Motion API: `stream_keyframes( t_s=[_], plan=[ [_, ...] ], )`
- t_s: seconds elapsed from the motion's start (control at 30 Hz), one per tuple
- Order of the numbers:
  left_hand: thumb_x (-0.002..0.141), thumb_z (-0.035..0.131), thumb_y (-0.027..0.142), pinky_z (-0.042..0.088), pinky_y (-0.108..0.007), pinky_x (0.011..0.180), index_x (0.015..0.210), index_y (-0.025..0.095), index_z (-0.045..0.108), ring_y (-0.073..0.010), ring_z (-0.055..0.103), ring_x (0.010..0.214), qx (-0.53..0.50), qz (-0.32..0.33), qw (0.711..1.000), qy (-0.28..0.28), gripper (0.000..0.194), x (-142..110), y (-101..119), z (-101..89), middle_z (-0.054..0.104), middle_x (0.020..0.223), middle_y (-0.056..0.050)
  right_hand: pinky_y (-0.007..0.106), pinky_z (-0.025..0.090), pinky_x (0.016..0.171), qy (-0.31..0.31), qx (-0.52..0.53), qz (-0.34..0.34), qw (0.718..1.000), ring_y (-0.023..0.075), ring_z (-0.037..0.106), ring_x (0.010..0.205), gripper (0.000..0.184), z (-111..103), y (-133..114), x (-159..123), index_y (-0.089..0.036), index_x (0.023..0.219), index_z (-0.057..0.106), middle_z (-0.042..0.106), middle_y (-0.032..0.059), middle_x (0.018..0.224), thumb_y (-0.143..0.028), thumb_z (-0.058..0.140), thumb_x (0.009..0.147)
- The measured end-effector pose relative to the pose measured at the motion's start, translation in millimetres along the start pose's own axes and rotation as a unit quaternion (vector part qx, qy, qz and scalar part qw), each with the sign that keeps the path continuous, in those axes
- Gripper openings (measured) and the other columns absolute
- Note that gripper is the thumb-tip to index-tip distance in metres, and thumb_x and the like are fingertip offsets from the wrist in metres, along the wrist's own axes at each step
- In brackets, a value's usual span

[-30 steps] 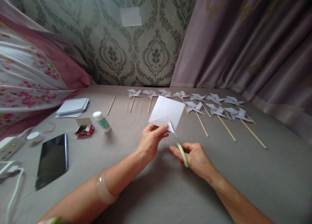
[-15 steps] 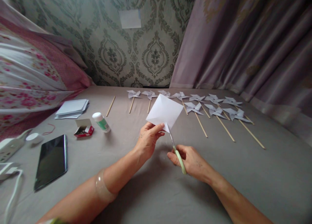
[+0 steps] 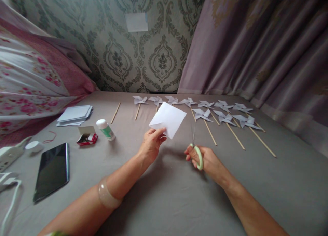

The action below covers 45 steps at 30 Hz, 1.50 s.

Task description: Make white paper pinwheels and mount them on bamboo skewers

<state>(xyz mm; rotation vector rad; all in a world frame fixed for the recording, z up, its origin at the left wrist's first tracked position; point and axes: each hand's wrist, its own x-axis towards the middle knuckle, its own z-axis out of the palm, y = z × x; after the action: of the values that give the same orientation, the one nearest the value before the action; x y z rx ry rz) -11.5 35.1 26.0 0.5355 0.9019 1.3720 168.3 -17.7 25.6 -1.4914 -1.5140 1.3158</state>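
My left hand (image 3: 151, 143) pinches the lower corner of a white square paper (image 3: 168, 119) and holds it up above the grey sheet. To its right, my right hand (image 3: 205, 160) grips small scissors with green handles (image 3: 197, 154); the blades point up and stand clear of the paper. Behind the paper lie several finished white paper pinwheels (image 3: 202, 113) on thin wooden sticks in two rows.
At the left lie a stack of white paper squares (image 3: 74, 114), a glue stick (image 3: 106, 129), a small open red box (image 3: 87, 137), a roll of tape (image 3: 34, 146), a dark phone (image 3: 51, 171) and a white power strip (image 3: 10, 154). A lone stick (image 3: 115, 112) lies behind.
The scissors have come out of the paper's lower corner and moved right, blades swung upright. My left hand has shifted the paper slightly left.
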Motion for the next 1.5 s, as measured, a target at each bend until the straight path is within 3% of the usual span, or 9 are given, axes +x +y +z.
stream_keyframes(
  t_s=[0.1,0.23,0.43,0.77,0.97,1.23,1.5],
  plan=[
    [0.048,0.085,0.025,0.043,-0.020,0.055,0.071,0.013,0.063,-0.0082,0.057,0.058,0.005,-0.003,1.000,-0.015,0.034,-2,-2,1.0,0.067,0.071,-0.002,0.022,0.032,0.048,-0.085,-0.045,-0.008,0.995,0.0090,0.039,0.052,0.054,7,3,-3,-0.015,0.067,0.054,0.047,-0.0025,0.058,-0.069,0.058,0.071],
    [0.050,0.085,0.024,0.044,-0.019,0.055,0.071,0.012,0.065,-0.0078,0.058,0.058,0.006,0.003,1.000,-0.029,0.031,-4,-5,1.5,0.067,0.071,-0.002,0.022,0.031,0.049,-0.105,-0.071,-0.012,0.992,0.0088,0.037,0.055,0.046,13,4,-7,-0.016,0.066,0.051,0.043,-0.0038,0.059,-0.060,0.061,0.073],
    [0.052,0.085,0.025,0.044,-0.020,0.057,0.072,0.013,0.067,-0.0080,0.059,0.062,0.007,0.012,0.999,-0.041,0.030,-6,-7,1.8,0.068,0.076,-0.002,0.021,0.028,0.047,-0.140,-0.058,0.014,0.988,0.0078,0.035,0.051,0.050,12,5,-8,-0.017,0.061,0.048,0.042,-0.0041,0.055,-0.064,0.056,0.075],
    [0.051,0.085,0.023,0.045,-0.021,0.056,0.067,0.012,0.068,-0.0083,0.058,0.059,0.015,0.004,0.999,-0.040,0.026,-9,-9,4.3,0.067,0.071,-0.002,0.023,0.028,0.047,-0.088,-0.056,-0.005,0.995,0.0087,0.039,0.049,0.054,15,0,-7,-0.016,0.060,0.051,0.048,-0.0021,0.053,-0.069,0.057,0.070],
    [0.052,0.085,0.022,0.045,-0.021,0.056,0.069,0.011,0.069,-0.0073,0.056,0.056,0.017,-0.005,0.999,-0.044,0.026,-13,-10,6.3,0.067,0.070,-0.002,0.023,0.030,0.046,-0.058,-0.036,0.023,0.997,0.0083,0.041,0.047,0.057,18,1,-6,-0.015,0.061,0.055,0.055,0.0014,0.055,-0.071,0.056,0.070],
    [0.052,0.085,0.022,0.046,-0.021,0.057,0.067,0.011,0.067,-0.0071,0.056,0.056,0.006,-0.004,0.999,-0.037,0.026,-14,-10,7.7,0.066,0.070,-0.002,0.023,0.027,0.042,-0.046,-0.037,0.052,0.997,0.0060,0.034,0.041,0.059,19,-7,-8,-0.017,0.052,0.051,0.048,-0.0027,0.046,-0.075,0.061,0.059],
    [0.052,0.084,0.020,0.048,-0.021,0.058,0.070,0.011,0.067,-0.0080,0.059,0.058,-0.012,-0.012,0.999,-0.034,0.027,-15,-11,7.7,0.067,0.071,-0.002,0.024,0.026,0.041,-0.022,-0.046,0.057,0.997,0.0056,0.032,0.039,0.055,18,-5,-7,-0.018,0.051,0.052,0.047,-0.0033,0.044,-0.070,0.063,0.061]
  ],
)
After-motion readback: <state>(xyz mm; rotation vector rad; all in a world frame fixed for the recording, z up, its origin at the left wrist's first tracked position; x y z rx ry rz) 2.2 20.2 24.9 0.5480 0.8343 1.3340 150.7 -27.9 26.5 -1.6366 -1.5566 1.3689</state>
